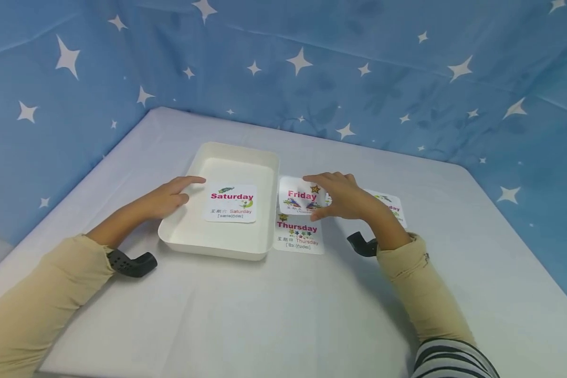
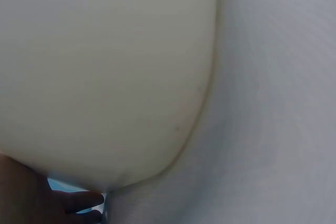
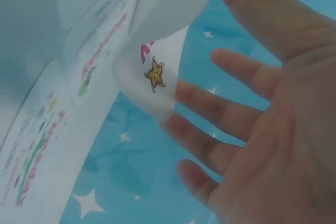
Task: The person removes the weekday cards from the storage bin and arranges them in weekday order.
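Observation:
A white rectangular tray (image 1: 217,251) holds a card printed "Saturday" (image 1: 231,203). My left hand (image 1: 167,197) is over the tray's left rim, its index finger stretched toward the Saturday card. In the left wrist view the tray's outer wall (image 2: 115,77) hides most of that hand (image 2: 31,198). My right hand (image 1: 342,197) holds a "Friday" card (image 1: 298,195) by its edges between thumb and fingers. The right wrist view shows this card (image 3: 168,72) bowed, against the fingers of the right hand (image 3: 273,129). Partly under the Friday card in the head view is a "Thursday" card (image 1: 297,242).
Another card (image 1: 394,207), ending in "day", lies to the right, partly behind the right hand. A white cloth covers the table (image 1: 245,315). Blue fabric with white stars (image 1: 264,42) hangs behind it. Black curved wrist pieces (image 1: 132,265) sit near both wrists.

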Demonstrator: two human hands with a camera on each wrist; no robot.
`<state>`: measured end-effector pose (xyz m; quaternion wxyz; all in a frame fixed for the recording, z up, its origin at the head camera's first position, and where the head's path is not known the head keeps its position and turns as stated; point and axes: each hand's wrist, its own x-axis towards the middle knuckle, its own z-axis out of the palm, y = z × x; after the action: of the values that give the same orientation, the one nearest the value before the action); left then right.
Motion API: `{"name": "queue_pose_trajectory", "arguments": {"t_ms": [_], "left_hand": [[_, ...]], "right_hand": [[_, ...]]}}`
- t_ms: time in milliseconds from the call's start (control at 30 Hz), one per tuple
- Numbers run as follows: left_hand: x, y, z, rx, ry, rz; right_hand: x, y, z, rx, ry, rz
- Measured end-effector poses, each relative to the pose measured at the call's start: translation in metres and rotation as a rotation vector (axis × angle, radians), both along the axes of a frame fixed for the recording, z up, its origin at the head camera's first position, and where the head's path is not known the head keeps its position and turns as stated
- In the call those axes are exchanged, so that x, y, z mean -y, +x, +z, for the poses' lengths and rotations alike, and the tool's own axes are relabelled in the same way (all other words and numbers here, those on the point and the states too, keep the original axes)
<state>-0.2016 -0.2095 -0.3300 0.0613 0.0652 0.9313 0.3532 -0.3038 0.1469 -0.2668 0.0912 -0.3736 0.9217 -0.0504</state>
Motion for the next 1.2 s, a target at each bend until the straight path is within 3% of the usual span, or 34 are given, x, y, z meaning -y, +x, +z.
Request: {"name": "queue_pose_trajectory", "arguments": {"t_ms": [467, 667, 1200], "left_hand": [[0.003, 0.002, 0.003, -0.001, -0.008, -0.005], [0.002, 0.002, 0.005, -0.003, -0.010, -0.008], [-0.002, 0.001, 0.003, 0.002, 0.013, -0.011]], "right_hand": [[-0.059, 0.016, -0.010, -0.032, 0.080, -0.058], [-0.080, 0.019, -0.008, -0.025, 0.109, -0.088], [-0.088, 0.020, -0.010, 0.034, 0.138, -0.038]]}}
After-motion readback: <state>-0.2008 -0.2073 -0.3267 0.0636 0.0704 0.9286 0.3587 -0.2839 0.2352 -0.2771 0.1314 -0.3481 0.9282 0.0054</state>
